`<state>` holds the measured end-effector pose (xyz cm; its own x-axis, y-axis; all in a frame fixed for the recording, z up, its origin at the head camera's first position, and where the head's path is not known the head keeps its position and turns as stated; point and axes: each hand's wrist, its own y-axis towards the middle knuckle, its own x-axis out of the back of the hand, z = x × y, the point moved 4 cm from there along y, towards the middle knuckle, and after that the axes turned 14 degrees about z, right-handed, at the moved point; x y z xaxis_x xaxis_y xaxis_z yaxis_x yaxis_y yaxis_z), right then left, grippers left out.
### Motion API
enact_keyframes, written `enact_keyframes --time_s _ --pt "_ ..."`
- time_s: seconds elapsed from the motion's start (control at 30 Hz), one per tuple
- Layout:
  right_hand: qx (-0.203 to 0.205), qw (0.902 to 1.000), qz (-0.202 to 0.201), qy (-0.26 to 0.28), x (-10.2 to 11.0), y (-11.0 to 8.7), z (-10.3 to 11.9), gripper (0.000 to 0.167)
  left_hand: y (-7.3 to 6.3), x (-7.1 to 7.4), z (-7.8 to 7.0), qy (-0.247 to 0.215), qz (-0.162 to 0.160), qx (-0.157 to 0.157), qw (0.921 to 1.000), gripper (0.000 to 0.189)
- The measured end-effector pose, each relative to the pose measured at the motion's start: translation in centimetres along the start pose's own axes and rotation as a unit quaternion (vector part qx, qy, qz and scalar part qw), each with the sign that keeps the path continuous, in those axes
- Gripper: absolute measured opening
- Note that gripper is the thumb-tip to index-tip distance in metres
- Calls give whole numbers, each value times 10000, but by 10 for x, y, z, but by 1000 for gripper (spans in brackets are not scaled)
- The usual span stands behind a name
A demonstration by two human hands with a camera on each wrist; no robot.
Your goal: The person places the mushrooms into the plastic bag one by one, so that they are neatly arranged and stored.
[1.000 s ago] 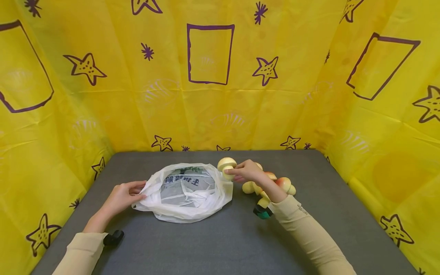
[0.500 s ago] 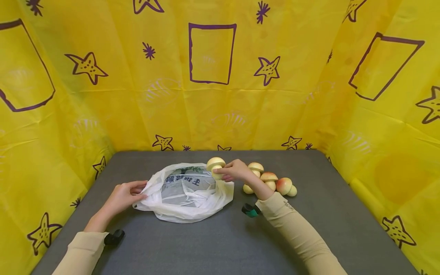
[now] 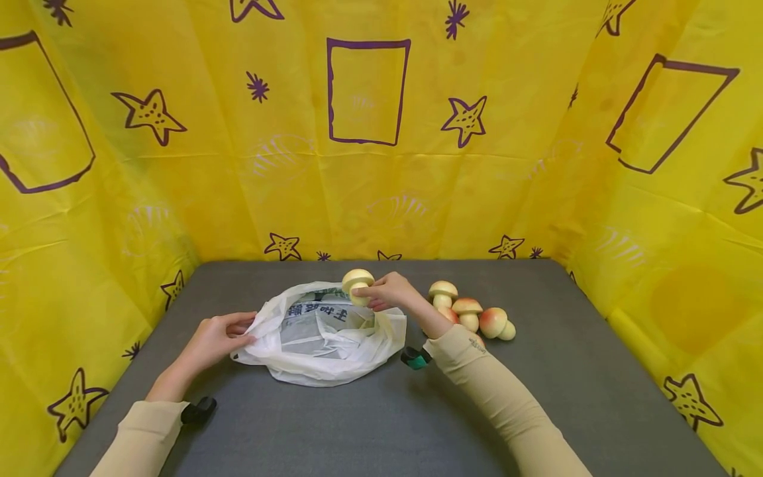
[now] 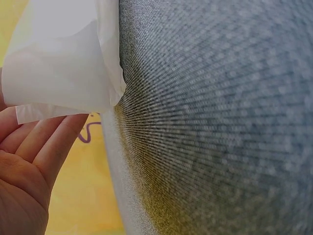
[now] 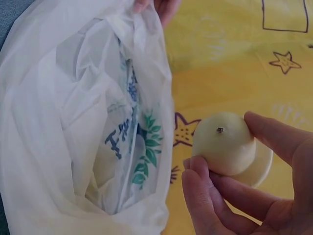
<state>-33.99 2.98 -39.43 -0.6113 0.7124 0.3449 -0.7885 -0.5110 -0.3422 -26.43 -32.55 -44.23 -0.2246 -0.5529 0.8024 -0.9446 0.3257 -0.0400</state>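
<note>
A white plastic bag (image 3: pixel 322 371) lies on the dark table with its mouth spread wide; printed characters and green leaves show inside it. My left hand (image 3: pixel 213 344) pinches the bag's left rim, and in the left wrist view its fingers (image 4: pixel 54 147) lie behind the white plastic. With thumb and fingers my right hand (image 3: pixel 390 291) grips a pale yellow toy mushroom (image 3: pixel 357 278) by the stem, cap up, over the far right part of the bag's mouth. The right wrist view shows the stem end of this mushroom (image 5: pixel 225 142) facing the camera.
Several toy mushrooms (image 3: pixel 467 311), some with reddish caps, lie in a group right of the bag, partly hidden by my right arm. A yellow patterned cloth (image 3: pixel 369 199) hangs behind the grey table (image 3: pixel 310 430) and along both sides.
My right hand has carried the pale mushroom leftward, from beside the bag's right rim to above its mouth. More of the mushroom group shows now. The left hand stays on the rim.
</note>
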Motion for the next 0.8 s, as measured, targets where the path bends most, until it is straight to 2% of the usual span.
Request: enact_keyframes --time_s 0.53,0.8 --pt "5 9993 56 363 -21 24 8 52 0 -1 2 -61 9 9 10000 51" --pt "-59 9985 -70 542 -30 35 9 51 0 -1 2 -28 -20 -11 10000 51"
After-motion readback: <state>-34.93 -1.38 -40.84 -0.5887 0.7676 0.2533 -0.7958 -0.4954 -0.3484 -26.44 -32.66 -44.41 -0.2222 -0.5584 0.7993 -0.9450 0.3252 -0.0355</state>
